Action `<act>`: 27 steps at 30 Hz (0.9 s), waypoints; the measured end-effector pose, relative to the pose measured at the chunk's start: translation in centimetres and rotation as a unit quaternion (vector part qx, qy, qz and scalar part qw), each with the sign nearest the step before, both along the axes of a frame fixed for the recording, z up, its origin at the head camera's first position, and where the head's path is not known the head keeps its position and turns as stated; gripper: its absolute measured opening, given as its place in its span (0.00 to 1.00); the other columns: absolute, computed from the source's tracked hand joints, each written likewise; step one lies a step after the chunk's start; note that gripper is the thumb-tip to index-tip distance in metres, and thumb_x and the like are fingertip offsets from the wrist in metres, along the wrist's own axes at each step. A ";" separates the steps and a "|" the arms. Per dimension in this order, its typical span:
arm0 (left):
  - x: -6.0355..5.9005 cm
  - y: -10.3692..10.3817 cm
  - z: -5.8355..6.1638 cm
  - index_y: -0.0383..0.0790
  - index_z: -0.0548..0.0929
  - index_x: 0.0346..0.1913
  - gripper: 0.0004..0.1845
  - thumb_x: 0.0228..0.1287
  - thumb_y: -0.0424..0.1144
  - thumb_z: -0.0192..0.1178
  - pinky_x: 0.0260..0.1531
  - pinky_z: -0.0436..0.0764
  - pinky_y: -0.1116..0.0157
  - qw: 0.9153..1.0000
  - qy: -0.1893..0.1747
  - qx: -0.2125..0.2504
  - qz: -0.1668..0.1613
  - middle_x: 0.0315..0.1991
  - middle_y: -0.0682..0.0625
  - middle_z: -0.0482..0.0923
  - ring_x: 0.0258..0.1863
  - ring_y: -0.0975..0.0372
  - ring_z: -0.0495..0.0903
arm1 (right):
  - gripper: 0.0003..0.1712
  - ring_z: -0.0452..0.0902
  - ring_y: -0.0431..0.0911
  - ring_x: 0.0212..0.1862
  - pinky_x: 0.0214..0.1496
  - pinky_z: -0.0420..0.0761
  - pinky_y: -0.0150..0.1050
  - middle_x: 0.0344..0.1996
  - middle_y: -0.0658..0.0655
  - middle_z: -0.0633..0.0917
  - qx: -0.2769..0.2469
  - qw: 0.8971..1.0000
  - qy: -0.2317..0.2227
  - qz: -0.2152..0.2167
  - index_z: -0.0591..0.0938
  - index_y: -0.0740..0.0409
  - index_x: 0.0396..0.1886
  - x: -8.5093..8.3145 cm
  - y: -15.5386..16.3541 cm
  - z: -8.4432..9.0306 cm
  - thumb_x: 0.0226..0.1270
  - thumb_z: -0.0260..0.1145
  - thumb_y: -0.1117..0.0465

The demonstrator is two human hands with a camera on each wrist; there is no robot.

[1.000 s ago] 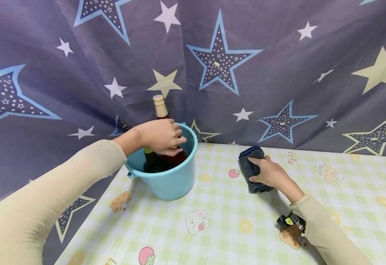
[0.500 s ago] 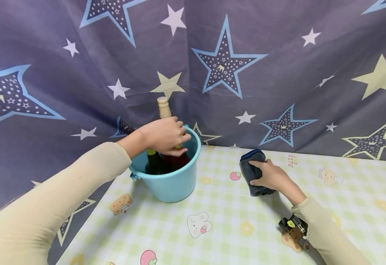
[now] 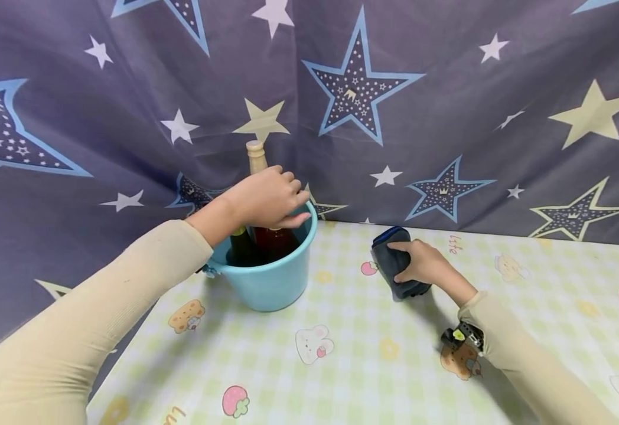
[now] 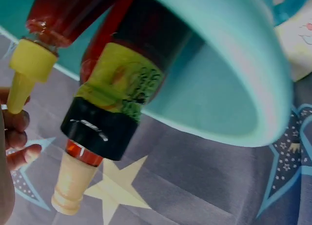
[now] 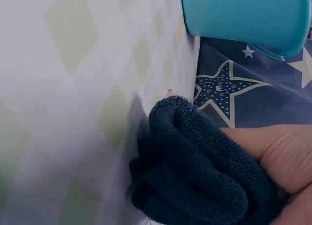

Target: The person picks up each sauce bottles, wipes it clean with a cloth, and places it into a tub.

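My left hand (image 3: 268,198) is over a light blue bucket (image 3: 269,289), its fingers loosely bent and spread. In the left wrist view, its fingertips are beside the yellow nozzle of a red squeeze bottle (image 4: 68,17). Also standing in the bucket are a dark bottle (image 4: 131,81) with a black cap and yellow-green label, and a tall bottle (image 3: 256,158) with a beige neck rising above the rim. To the right, my right hand (image 3: 421,264) grips a folded dark blue towel (image 3: 391,265) between thumb and fingers, low over the table; its thick folds fill the lower right wrist view.
A green-checked cloth with cartoon prints covers the table (image 3: 357,330). Behind it hangs a purple-grey curtain (image 3: 336,171) with stars, close to the bucket's far side. A strap with a small black device (image 3: 463,337) sits at my right wrist.
My left hand has risen a little from the red squeeze bottle, and its thumb and fingers have spread. The right hand keeps its grip on the towel. The head view has shifted slightly.
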State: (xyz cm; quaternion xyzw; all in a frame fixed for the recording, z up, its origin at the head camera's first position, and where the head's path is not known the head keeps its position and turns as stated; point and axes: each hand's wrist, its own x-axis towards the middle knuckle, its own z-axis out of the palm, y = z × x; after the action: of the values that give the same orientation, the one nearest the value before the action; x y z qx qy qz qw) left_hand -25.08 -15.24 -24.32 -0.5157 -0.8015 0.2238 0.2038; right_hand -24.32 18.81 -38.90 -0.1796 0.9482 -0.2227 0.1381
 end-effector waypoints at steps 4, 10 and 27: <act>0.4 0.2 0.4 0.37 0.81 0.37 0.20 0.76 0.52 0.54 0.27 0.77 0.57 0.998 0.004 0.049 0.043 0.26 0.44 0.80 0.25 0.52 0.79 | 0.46 0.77 0.61 0.53 0.46 0.81 0.48 0.70 0.78 0.67 -0.088 0.996 -0.033 0.001 0.70 0.60 0.75 -0.7 0.5 0.5 0.56 0.80 0.62; 1.9 1.4 -0.1 0.38 0.79 0.30 0.17 0.74 0.46 0.57 0.19 0.68 0.61 0.983 0.064 0.158 0.070 0.20 0.45 0.77 0.19 0.54 0.75 | 0.48 0.67 0.63 0.67 0.55 0.80 0.47 0.77 0.69 0.59 -0.224 0.965 -0.114 -0.070 0.68 0.47 0.77 -0.9 1.8 1.0 0.59 0.79 0.59; 4.3 2.3 1.9 0.37 0.79 0.31 0.15 0.72 0.44 0.56 0.14 0.68 0.60 0.955 0.090 0.265 0.095 0.21 0.44 0.77 0.18 0.52 0.75 | 0.51 0.70 0.54 0.65 0.51 0.84 0.37 0.78 0.67 0.57 -0.369 0.892 -0.222 -0.142 0.57 0.43 0.82 -0.3 6.1 -0.2 0.66 0.73 0.62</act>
State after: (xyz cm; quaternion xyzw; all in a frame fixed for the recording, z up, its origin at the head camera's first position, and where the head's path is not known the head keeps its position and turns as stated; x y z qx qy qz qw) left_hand -20.75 -12.95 -22.47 -0.3420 -0.8558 0.0671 0.3823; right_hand -24.65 24.88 -39.11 -0.0274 0.7580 -0.6074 0.2359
